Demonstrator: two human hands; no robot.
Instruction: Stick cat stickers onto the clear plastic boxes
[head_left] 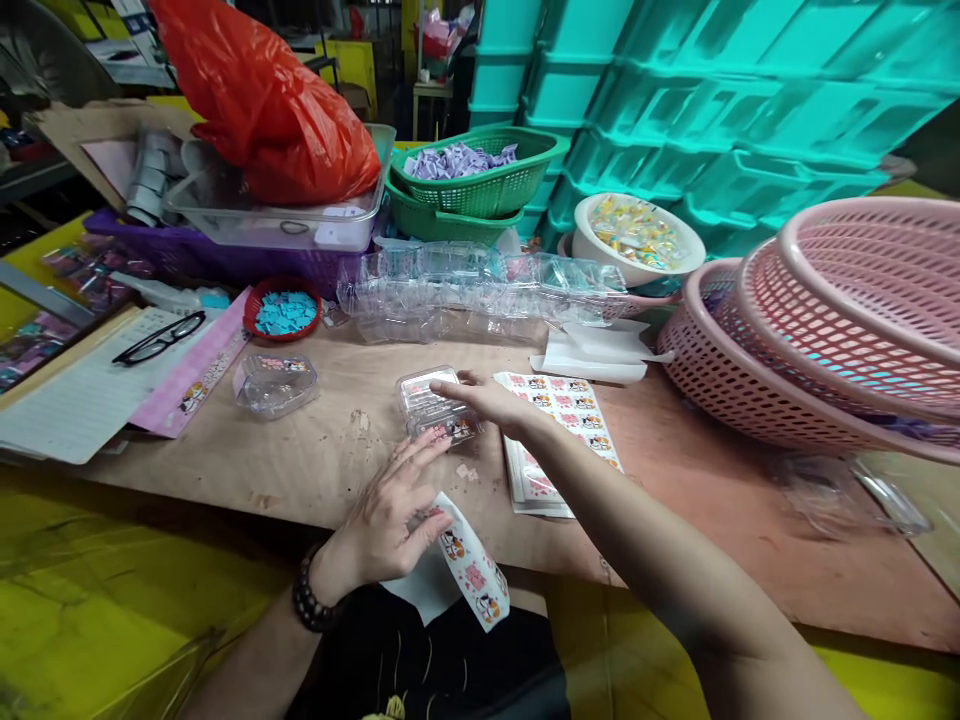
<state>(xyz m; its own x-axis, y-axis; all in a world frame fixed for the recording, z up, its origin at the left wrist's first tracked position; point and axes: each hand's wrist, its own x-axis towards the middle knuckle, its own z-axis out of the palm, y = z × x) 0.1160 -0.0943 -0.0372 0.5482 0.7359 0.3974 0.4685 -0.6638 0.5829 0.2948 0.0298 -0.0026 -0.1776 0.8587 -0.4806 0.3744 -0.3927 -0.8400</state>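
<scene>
A: Resting across the lid of the small clear box (435,408), the right hand (495,400) is lying open, fingers loosely extended; the box is sitting on the table (330,450), just ahead of the person.
B: And the left hand (394,510)?
A: It is pinching a printed sticker strip (474,575), fingertips touching the box's near edge. Steadying the box while squaring the strip is probably serving best.
B: Containers?
A: The green basket (517,185) is holding purple pieces (457,160); the white bowl (592,215), yellow wrapped sweets (637,230); the red dish (259,295), blue squares (285,312).
</scene>
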